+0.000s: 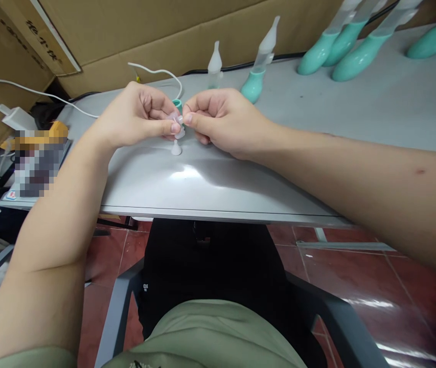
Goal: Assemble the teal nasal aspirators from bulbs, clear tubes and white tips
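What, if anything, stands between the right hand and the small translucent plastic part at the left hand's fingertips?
Nothing visible: the right hand appears to pinch the small translucent plastic part that the left hand holds. The small white cone-shaped plastic tip sits on the grey table, nearer to the person, outside that gap.

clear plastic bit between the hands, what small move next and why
Perhaps push the right hand gently toward the left hand: both pinch at the clear plastic bit, close together, and whether its parts are joined is too small to tell.
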The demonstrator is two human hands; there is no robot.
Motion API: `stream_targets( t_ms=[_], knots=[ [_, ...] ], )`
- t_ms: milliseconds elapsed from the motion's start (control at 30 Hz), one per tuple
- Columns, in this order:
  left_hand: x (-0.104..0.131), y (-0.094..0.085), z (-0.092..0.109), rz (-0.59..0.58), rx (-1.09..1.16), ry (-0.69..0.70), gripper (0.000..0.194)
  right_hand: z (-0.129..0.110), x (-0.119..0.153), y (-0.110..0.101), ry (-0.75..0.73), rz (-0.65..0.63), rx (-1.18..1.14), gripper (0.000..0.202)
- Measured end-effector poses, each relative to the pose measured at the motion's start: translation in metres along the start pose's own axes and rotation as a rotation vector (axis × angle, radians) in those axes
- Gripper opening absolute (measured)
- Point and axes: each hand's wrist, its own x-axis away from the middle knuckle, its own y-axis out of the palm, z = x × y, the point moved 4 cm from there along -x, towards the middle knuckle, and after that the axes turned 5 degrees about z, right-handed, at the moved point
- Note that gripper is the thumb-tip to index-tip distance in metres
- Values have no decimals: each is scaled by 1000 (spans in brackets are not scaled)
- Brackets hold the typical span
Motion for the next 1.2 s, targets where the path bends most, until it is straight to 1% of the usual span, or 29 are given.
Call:
stream_targets(
  t_ms=[33,133,200,300,433,500,600,700,800,867,933,1033,1133,1200],
  knots=[
    [0,0,-1,-9,11,5,48,0,0,0,-1,-10,-1,37],
    [-2,0,-5,-58,46,15,56,-2,0,0,-1,-32,52,31],
    [-3,-1,-8,-75,57,16,63,-4,-1,1,-11,-35,81,34],
    [-3,-1,-9,-51,54,28,67,-3,-4,-1,-68,-1,76,36],
    [-1,-1,-8,-30,50,19,61,-1,-5,-11,-265,77,100,39],
    [-1,-1,-7,-25,56,15,62,-2,-3,-16,-329,98,125,41],
    [-2,0,-6,-48,68,25,63,-6,4,-19,-344,101,177,35],
    [-4,2,-7,-97,110,48,55,-10,6,-20,-361,84,289,25],
    [-4,6,-8,-138,181,50,44,-10,2,-22,-402,73,387,25],
    [-4,7,-9,-142,208,49,40,-7,-4,-23,-407,63,411,27],
    [-4,8,-9,-134,199,38,43,-3,-9,-25,-418,54,427,27],
    [-5,7,-7,-123,144,32,56,0,-13,-26,-486,47,472,21],
    [-4,8,-4,-107,113,22,65,-1,-12,-24,-532,15,510,14],
    [-4,8,-4,-100,115,-2,68,-2,-9,-23,-524,2,531,15]
  ],
)
